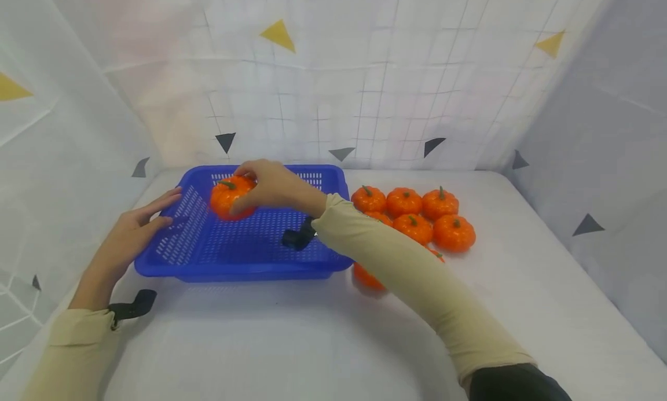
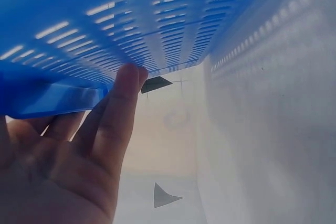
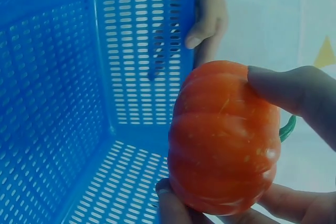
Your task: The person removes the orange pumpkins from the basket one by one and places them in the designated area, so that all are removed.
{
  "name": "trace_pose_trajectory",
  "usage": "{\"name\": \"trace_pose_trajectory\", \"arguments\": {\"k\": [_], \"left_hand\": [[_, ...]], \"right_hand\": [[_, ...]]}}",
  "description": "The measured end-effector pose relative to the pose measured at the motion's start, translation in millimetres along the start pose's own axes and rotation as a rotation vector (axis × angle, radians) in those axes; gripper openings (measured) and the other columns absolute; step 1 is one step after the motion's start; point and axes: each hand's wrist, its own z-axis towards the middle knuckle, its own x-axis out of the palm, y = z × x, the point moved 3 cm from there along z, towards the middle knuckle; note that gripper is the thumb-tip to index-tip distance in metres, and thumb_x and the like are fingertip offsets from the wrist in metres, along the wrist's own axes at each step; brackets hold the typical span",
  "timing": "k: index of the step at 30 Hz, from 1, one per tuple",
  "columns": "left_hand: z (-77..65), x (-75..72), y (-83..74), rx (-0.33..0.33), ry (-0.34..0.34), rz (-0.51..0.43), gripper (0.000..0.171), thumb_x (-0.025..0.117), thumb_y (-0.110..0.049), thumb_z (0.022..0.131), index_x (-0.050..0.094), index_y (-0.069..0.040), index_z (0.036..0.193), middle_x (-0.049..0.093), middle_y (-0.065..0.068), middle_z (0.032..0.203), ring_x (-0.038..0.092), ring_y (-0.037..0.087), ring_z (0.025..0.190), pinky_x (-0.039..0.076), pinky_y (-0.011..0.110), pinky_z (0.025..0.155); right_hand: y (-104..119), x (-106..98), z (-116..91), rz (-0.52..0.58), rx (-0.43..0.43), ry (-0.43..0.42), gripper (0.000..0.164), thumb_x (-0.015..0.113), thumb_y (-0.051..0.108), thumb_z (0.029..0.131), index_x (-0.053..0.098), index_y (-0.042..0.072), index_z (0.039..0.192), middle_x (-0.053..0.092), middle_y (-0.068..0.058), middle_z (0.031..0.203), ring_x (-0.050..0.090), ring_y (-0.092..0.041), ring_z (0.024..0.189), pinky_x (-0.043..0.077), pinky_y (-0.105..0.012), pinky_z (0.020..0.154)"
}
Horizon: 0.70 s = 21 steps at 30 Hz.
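My right hand [image 1: 268, 187] holds a small orange pumpkin [image 1: 231, 198] with a green stem, up over the left part of a blue plastic basket [image 1: 242, 268]. In the right wrist view the thumb and fingers pinch this pumpkin from opposite sides, with slotted basket walls behind it. At the basket's left end, my left hand [image 1: 130, 233] grips the rim, its thumb on the inner side. From the left wrist view, fingers [image 2: 113, 119] of that hand lie against the outside, under the rim. Inside the basket only the slotted floor shows.
Several more orange pumpkins [image 1: 411, 227] sit grouped on the white table [image 1: 234, 343] right of the basket, some partly hidden by my right sleeve [image 1: 417, 273]. A white sheet [image 1: 333, 71] with grid lines and triangles stands behind, with more sheeting along both sides.
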Motion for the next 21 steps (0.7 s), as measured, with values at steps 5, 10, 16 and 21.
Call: {"name": "trace_pose_trajectory", "arguments": {"k": [5, 10, 16, 21], "left_hand": [[1.2, 1.7, -1.0, -0.001, -0.001, 0.003, 0.052, 0.050, -0.023, 0.112, 0.039, -0.012, 0.161, 0.026, 0.008, 0.169, 0.011, 0.042, 0.155, 0.006, 0.074, 0.117], [0.0, 2.0, -0.7, 0.004, 0.000, 0.004, 0.053, 0.050, -0.022, 0.112, 0.037, -0.010, 0.162, 0.023, 0.011, 0.170, 0.009, 0.045, 0.155, 0.006, 0.077, 0.115], [0.0, 2.3, -0.5, 0.021, 0.000, -0.002, 0.053, 0.049, -0.019, 0.112, 0.036, -0.007, 0.162, 0.021, 0.013, 0.170, 0.009, 0.047, 0.154, 0.007, 0.078, 0.113], [-0.7, 2.2, -0.9, 0.035, -0.002, 0.011, 0.053, 0.049, -0.019, 0.112, 0.035, -0.007, 0.162, 0.022, 0.013, 0.169, 0.009, 0.047, 0.154, 0.007, 0.079, 0.113]], "right_hand": [[-3.9, -9.1, -12.5, -0.006, -0.011, -0.017, 0.065, 0.086, 0.033, 0.085, 0.060, 0.015, 0.142, 0.061, -0.001, 0.133, 0.056, -0.017, 0.112, 0.054, -0.026, 0.085], [-3.7, -17.0, -27.9, 0.003, -0.014, -0.030, 0.065, 0.085, 0.035, 0.084, 0.061, 0.018, 0.142, 0.061, 0.002, 0.129, 0.056, -0.016, 0.113, 0.055, -0.028, 0.086], [-1.6, -28.3, -45.7, 0.006, -0.022, -0.042, 0.066, 0.085, 0.038, 0.083, 0.062, 0.021, 0.142, 0.062, 0.005, 0.125, 0.057, -0.016, 0.111, 0.054, -0.031, 0.087], [-2.2, -36.1, -59.7, 0.005, -0.033, -0.062, 0.066, 0.086, 0.039, 0.082, 0.063, 0.021, 0.141, 0.063, 0.006, 0.122, 0.058, -0.017, 0.109, 0.055, -0.033, 0.087]]}}
